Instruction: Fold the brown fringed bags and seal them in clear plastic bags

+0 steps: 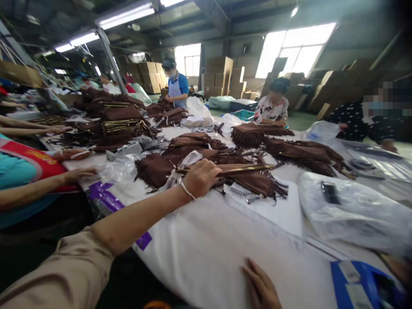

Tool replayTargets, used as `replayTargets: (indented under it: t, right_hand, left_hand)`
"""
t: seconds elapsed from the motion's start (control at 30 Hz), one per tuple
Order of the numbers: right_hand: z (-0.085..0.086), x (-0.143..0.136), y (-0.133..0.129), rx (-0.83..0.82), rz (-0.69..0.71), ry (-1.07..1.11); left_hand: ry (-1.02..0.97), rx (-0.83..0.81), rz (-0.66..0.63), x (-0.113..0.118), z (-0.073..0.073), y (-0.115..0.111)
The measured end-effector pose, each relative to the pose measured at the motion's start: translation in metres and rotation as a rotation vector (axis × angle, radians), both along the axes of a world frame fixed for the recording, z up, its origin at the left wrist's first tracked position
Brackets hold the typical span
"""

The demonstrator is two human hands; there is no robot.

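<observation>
The left hand (201, 177) is stretched far out across the table, fingers curled down and closed over the near end of a brown fringed suede bag (254, 177). The bag lies directly under and beyond that hand, its long axis running left to right, with a thin brass-coloured bar (244, 168) along its top edge pointing away to the right from the knuckles. A bracelet (186, 189) circles the wrist. The fringe hangs toward the near side, spreading over a flat clear plastic sleeve (273, 210).

The right hand (261, 286) rests flat on the white table cover (206, 249) at the near edge, fingers together and holding nothing, well apart from the bag. The left hand is thus the one on the bag; the right is much nearer the body.

More brown fringed bags (299, 150) lie in loose heaps farther back and to the right, and a taller stack (122, 124) stands far left. A crumpled clear plastic bag (350, 210) sits to the right, and a blue box (363, 285) at the near right corner. Purple tape (103, 193) marks the table's left edge.

On the left, another person's forearms (41, 184) reach onto the table; other workers stand or sit on the far side. Behind them are stacked cardboard boxes (222, 73), bright windows and strip lights under a workshop roof.
</observation>
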State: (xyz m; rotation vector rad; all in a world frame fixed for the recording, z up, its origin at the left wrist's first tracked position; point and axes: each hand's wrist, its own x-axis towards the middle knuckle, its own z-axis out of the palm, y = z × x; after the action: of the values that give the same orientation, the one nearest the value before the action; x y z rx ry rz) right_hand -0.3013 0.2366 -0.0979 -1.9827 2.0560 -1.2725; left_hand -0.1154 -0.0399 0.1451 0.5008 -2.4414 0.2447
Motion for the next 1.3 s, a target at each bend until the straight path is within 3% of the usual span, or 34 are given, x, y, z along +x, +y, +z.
replayTargets:
  t: [0.07,0.17,0.23,0.3,0.37,0.43,0.5,0.57,0.7,0.8,0.9,1.07,1.2,1.3]
  right_hand:
    - [0.001,0.003,0.017,0.074,-0.013,-0.002]
    - [0.006,0.016,0.05,0.116,0.078,-0.019]
    - [0.009,0.024,0.073,0.124,0.223,-0.014]
    - [0.013,0.028,0.092,0.152,0.298,-0.038]
    - [0.021,0.026,0.102,0.175,0.277,-0.091]
    - [0.033,0.022,0.1,0.159,0.216,-0.139]
    - [0.048,0.02,0.084,0.106,0.17,-0.171]
    - [0.063,0.023,0.058,0.064,0.157,-0.178]
    - [0.078,0.044,0.0,0.051,0.206,-0.003]
    - [0.077,0.063,-0.026,0.084,0.247,0.2]
    - [0.072,0.072,-0.029,0.158,0.21,0.234]
    - [0.066,0.069,-0.005,0.257,0.142,0.204]
    - [0.073,0.073,-0.002,0.235,0.194,0.17]
    - [0.081,0.088,-0.025,0.178,0.261,0.202]
  left_hand:
    - [-0.108,-0.029,-0.112,-0.009,-0.04,0.065]
    - [-0.296,0.09,-0.304,-0.015,-0.122,0.151]
    - [-0.338,0.22,-0.379,-0.014,-0.169,0.189]
    - [-0.286,0.343,-0.414,-0.008,-0.195,0.203]
    - [-0.19,0.44,-0.437,0.0,-0.198,0.198]
    - [-0.108,0.507,-0.486,0.013,-0.188,0.184]
    - [-0.045,0.556,-0.542,0.029,-0.175,0.168]
    - [0.036,0.611,-0.508,0.047,-0.166,0.156]
    - [0.198,0.634,-0.169,0.084,-0.165,0.136]
    - [0.135,0.552,0.07,0.099,-0.169,0.122]
    - [-0.047,0.469,0.178,0.099,-0.175,0.108]
    - [-0.235,0.382,0.227,0.085,-0.186,0.079]
    - [-0.271,0.321,0.156,0.085,-0.184,0.06]
    - [-0.287,0.253,0.071,0.092,-0.174,0.054]
